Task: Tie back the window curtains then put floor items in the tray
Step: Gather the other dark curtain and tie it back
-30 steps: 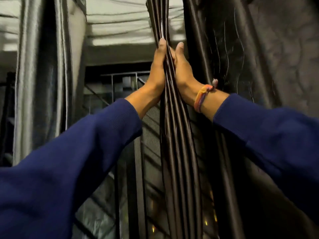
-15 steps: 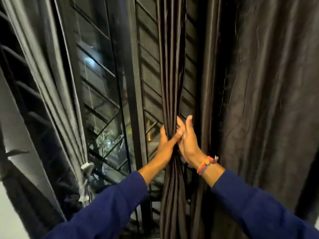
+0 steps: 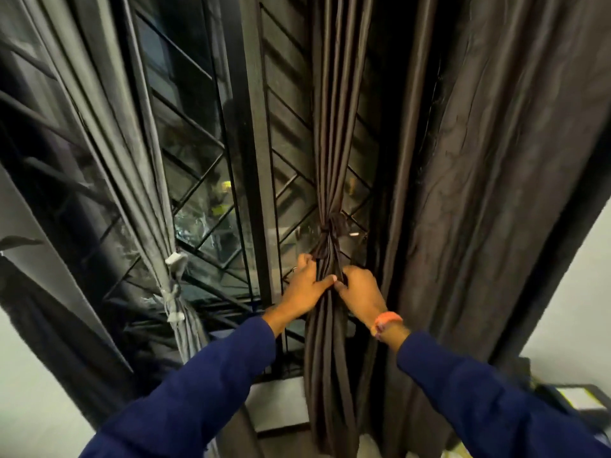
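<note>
We see a big window [image 3: 198, 133] with dark bars crossing its glass. It is dark outside, with a few small lights. On the far right hangs a wide dark curtain [image 3: 496, 193], loose and full of long folds. On the left is a grey curtain [image 3: 132, 160], pulled to the side and bound low down with a pale tie [image 3: 173, 285]. In the middle hangs a thin dark curtain [image 3: 334, 110], bunched into one long rope shape. A dark tie [image 3: 330, 231] is knotted around it, just above our hands.

Our two arms reach up in blue sleeves [image 3: 198, 385]. Our left hand [image 3: 305, 287] has its grip curled on the left side of the bunched curtain, with the thumb pointing across the folds. Our right hand [image 3: 358, 292] has its grip curled on the right side of the same bunch, pinching the cloth. The two thumbs almost touch in front of the folds. An orange band [image 3: 386, 320] sits on the right wrist. We see a small ring [image 3: 294, 269] on the left hand.

At the bottom right corner is a dark thing [image 3: 575, 401] with a pale top; we cannot tell what it is.
</note>
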